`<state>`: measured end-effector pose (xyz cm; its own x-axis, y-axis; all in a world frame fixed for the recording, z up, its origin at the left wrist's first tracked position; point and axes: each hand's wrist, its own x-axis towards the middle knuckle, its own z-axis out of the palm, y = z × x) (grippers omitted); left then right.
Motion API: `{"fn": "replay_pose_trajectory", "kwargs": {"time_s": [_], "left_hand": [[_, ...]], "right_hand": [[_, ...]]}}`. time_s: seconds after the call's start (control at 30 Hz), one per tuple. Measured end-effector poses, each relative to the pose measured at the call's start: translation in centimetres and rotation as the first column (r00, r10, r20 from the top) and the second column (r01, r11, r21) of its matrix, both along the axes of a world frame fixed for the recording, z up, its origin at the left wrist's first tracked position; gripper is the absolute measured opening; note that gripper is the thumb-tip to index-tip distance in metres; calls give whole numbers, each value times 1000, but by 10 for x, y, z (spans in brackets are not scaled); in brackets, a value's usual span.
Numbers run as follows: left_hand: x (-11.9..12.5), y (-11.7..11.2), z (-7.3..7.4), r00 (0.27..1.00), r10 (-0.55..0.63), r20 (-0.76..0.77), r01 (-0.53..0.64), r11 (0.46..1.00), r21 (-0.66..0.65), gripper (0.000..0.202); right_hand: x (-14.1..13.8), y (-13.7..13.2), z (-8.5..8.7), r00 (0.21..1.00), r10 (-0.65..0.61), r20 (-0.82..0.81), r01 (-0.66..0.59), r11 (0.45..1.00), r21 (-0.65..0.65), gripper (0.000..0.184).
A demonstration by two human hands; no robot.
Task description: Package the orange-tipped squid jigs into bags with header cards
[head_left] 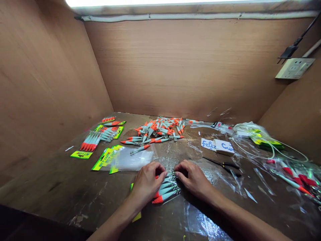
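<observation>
In front of me lies a row of several white fishing lures (165, 191) with orange tips and metal hooks, side by side in what seems a clear bag. My left hand (150, 179) is closed over its far left edge, thumb and finger pinched near the topmost lure. My right hand (193, 177) pinches at the hook ends on the right side. Exactly what lies between the fingertips is partly hidden. A yellow-green header card (136, 217) shows beneath my left forearm, at the lures' left end.
Behind are a heap of loose lures (160, 129) and empty header-card bags (132, 157). Filled packs (90, 140) lie left. Rightward are black pliers (223, 164), a lettered card stack (224, 147), plastic scraps and red-white lures (296, 177). Wooden walls enclose the table.
</observation>
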<state>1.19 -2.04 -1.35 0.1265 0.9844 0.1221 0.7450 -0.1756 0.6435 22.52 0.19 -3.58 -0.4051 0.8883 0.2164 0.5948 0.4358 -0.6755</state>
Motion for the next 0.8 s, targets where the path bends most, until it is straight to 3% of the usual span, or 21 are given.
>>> {"fn": "replay_pose_trajectory", "kwargs": {"time_s": [0.13,0.27,0.57,0.63,0.7,0.8], "left_hand": [[-2,-1,-1,997,-77,-12,78,996,43,16],[-3,-2,-3,997,-80,-22,81,995,60,17],[-9,4,-3,989,-94,118,103,992,-68,17],[-11,8,0,983,-85,162,97,993,-70,18],[-13,14,7,976,-49,210,59,997,-41,20],[-8,26,21,945,-8,326,-13,998,62,24]], "right_hand": [[0,-1,3,1000,15,-2,-15,1000,1,7],[0,-2,6,998,52,-19,-52,999,7,12],[4,-4,4,979,169,-113,-160,984,79,30],[6,-2,2,972,109,-206,-98,993,63,41],[8,3,-2,930,-42,-365,39,999,-13,54],[7,12,-12,769,-237,-594,130,967,-217,75]]}}
